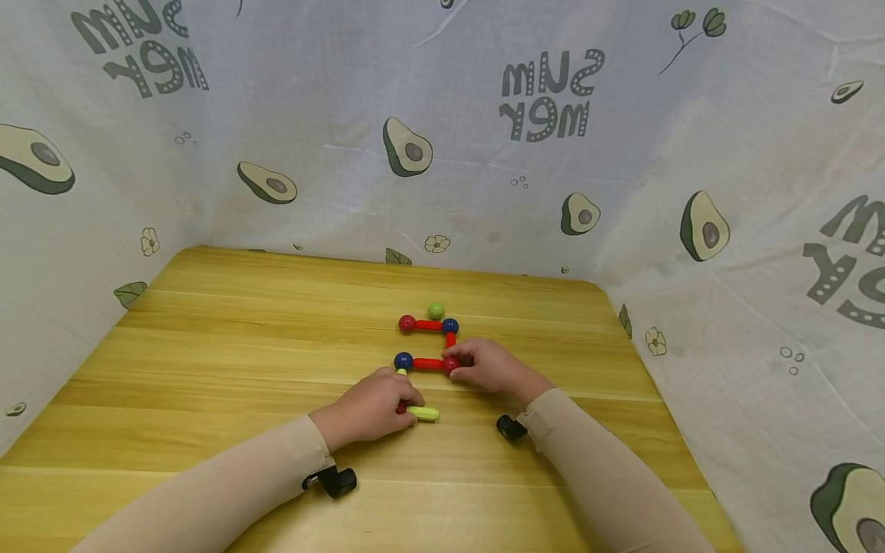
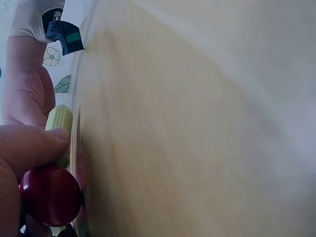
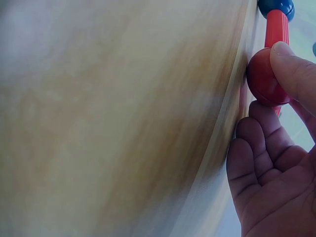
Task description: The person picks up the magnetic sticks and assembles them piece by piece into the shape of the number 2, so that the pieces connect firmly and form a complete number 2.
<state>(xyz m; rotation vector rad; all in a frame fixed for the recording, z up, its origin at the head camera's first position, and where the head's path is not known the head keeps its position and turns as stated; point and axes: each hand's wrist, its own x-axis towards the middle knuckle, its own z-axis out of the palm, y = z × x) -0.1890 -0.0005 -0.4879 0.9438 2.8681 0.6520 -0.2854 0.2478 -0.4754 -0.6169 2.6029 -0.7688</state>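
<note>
Your left hand (image 1: 376,405) rests on the tabletop (image 1: 207,346), its grip curled round a dark red ball (image 2: 49,195) and the near end of a yellow-green stick (image 1: 422,413) that lies flat, pointing right out from under your fingers; the left wrist view shows your thumb (image 2: 34,143) pressed on that stick just above the ball. A second short yellow stick (image 1: 401,372) peeks out at your knuckles, running up to a blue ball (image 1: 403,360). From that blue ball a red stick (image 1: 427,364) runs right to a red ball (image 1: 451,366), and there your right hand (image 1: 492,367) comes in: its grip pinches that red ball, thumb (image 3: 296,69) on its side and the other fingers (image 3: 256,148) curled beneath, as the right wrist view shows. A short red stick (image 1: 451,339) climbs from it to another blue ball (image 1: 450,326); from there one more red stick (image 1: 429,325) leads left to a far red ball (image 1: 407,323). A green ball (image 1: 435,310) sits just behind that top stick; whether it touches it, you cannot tell. The whole chain lies right of the tabletop's middle, with the avocado-print cloth (image 1: 622,153) hanging round the back and sides.
</note>
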